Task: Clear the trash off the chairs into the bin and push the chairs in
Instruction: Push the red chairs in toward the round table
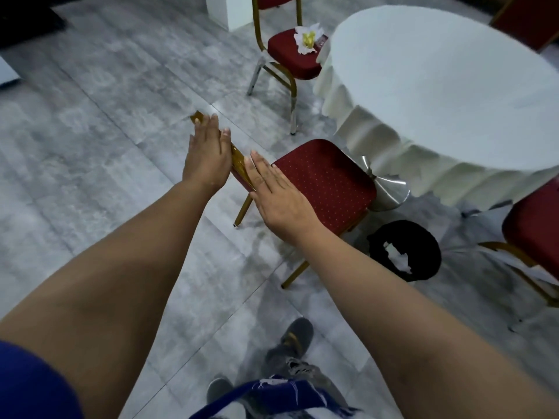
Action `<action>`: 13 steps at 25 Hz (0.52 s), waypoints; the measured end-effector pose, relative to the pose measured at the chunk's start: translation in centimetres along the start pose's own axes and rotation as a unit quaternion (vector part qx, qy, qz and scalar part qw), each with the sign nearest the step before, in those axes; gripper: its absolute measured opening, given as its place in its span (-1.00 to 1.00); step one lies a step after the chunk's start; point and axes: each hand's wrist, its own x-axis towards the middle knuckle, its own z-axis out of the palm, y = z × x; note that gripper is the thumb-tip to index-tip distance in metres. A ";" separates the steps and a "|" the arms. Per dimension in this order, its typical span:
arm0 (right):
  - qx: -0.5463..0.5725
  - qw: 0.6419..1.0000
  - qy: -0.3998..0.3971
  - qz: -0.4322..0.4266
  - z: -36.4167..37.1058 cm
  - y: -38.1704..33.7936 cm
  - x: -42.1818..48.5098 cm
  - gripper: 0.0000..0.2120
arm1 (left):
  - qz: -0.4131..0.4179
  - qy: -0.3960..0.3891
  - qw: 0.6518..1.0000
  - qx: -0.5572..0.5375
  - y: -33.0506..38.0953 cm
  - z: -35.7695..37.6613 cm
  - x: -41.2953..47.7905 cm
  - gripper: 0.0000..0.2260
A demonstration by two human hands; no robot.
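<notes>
Grey marbled tile floor takes up most of the view, w/ a big round desk under a white pleated cloth on the right, nothing on its top. Nearest red-cushioned chair w/ gold metal frame sits just left of the desk, seat bare, front edge close to the cloth but not tucked under. Second red gold-framed chair is further back, beside the desk's far-left edge, and it's got the trash on the seat: crumpled white napkin w/ yellow bits, plus something small and dark next to it, can't tell what. Third red chair is cut off at the right edge. Round black-bagged bin on the floor btwn the near chair and that one, white scrap inside. Shiny metal cone base pokes out under the cloth. Both hands are flat, fingers straight, pressed on the near chair's gold backrest top: left hand further along, right hand nearer the seat, neither one curled round anything.
</notes>
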 end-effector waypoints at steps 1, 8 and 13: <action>-0.005 1.000 0.002 0.000 -0.2 1.1 0.2 -0.48 | -0.001 -0.001 1.000 -0.001 0.8 0.6 0.7 -0.50; -0.010 1.000 0.005 0.029 -1.4 10.0 1.0 -0.48 | 0.004 -0.023 1.000 -0.006 6.8 5.4 5.7 -0.50; -0.017 0.998 0.010 0.060 -1.6 13.3 2.3 -0.49 | 0.011 -0.037 0.999 -0.001 9.0 7.2 9.2 -0.49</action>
